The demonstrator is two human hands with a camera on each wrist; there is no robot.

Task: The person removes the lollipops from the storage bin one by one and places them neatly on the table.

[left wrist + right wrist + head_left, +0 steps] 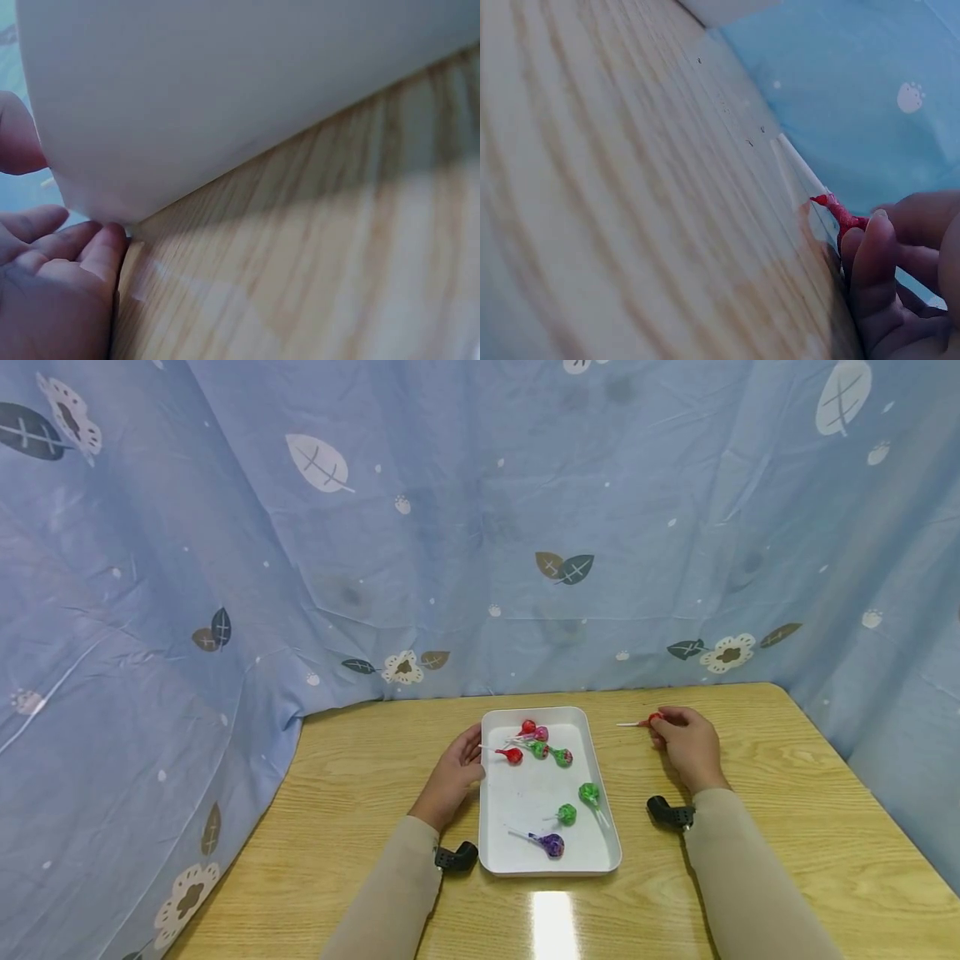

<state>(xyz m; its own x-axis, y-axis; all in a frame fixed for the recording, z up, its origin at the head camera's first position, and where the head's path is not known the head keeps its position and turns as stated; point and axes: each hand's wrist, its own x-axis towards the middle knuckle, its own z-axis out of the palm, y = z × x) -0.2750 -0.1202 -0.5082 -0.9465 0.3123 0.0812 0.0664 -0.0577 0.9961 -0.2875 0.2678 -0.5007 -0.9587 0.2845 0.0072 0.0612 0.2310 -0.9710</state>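
My left hand rests against the left wall of a white tray, its thumb and fingers on the outer side. In the left wrist view, the fingertips lie low by the tray's bottom corner. Right of the tray, my right hand pinches a red-wrapped lollipop by its head, the white stick pointing left just above the table. Inside the tray lie red lollipops, a pink one, several green ones and a purple one.
The tray stands on a wood-grain table. A blue curtain with leaf and flower prints hangs behind the table and along both sides. Black wrist cameras sit on both sleeves.
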